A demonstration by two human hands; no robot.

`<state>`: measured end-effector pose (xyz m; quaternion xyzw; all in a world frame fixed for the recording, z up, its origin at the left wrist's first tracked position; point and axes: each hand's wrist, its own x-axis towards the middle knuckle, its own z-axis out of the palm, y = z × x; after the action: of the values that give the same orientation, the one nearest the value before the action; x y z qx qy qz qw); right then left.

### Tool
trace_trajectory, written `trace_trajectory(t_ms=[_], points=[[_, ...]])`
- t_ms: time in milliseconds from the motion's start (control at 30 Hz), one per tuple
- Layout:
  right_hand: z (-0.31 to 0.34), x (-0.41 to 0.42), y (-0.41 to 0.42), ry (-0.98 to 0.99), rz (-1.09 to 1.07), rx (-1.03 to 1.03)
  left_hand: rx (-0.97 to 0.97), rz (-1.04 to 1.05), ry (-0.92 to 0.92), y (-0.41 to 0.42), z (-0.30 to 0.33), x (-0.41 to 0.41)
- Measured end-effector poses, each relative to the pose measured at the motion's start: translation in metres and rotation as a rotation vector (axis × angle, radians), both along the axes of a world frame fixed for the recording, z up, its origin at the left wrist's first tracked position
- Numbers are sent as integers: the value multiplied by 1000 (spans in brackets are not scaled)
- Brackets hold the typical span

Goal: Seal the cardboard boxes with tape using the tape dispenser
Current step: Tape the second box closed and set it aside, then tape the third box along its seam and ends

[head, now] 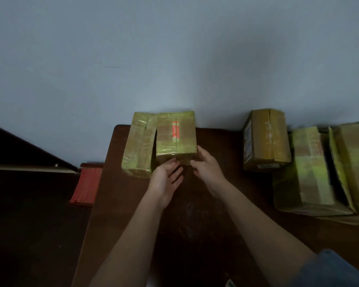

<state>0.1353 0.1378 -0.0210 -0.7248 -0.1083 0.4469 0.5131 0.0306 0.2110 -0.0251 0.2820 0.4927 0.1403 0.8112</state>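
A small cardboard box (175,135), wrapped in shiny tape with an orange label on top, stands at the far edge of the dark table (195,224). My left hand (166,179) reaches its near face with straight fingers touching the lower front. My right hand (207,166) touches the box's near right corner, fingers loosely spread. A second taped box (138,143) stands right against its left side. No tape dispenser is in view.
A brown box (265,139) stands at the far right of the table, by the grey wall. Larger taped boxes (311,168) are piled at the right edge. A red ribbed object (87,183) lies off the table's left side.
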Motion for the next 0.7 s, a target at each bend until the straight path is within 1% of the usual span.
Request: trace_trajectory(t_ms=[133, 200, 233, 267, 333, 367, 400, 467, 500, 567, 633, 700], points=[[1, 2, 7, 50, 117, 34, 66, 13, -26, 6, -1, 4], [6, 5, 5, 21, 112, 38, 84, -17, -42, 4, -3, 1], [8, 8, 2, -69, 81, 16, 80, -29, -44, 3, -6, -1], [9, 11, -3, -222, 34, -30, 69, -39, -40, 3, -8, -2], [10, 22, -17, -600, -90, -104, 44, -59, 0, 0, -12, -4], [10, 29, -25, -758, -137, -141, 33, -81, 27, -2, -14, -4], [9, 37, -33, -881, -168, -201, 24, -111, 50, -4, -15, -4], [8, 54, -47, -1018, -198, -372, 8, -178, 74, -11, -15, -3], [7, 61, -54, -1038, -199, -464, 2, -205, 78, -16, -14, -2], [3, 71, -65, -1017, -187, -610, -10, -233, 86, -24, -14, 0], [-6, 77, -74, -970, -147, -702, -19, -253, 89, -31, -12, 1], [-13, 81, -83, -934, -114, -737, -16, -272, 91, -36, -10, 0]])
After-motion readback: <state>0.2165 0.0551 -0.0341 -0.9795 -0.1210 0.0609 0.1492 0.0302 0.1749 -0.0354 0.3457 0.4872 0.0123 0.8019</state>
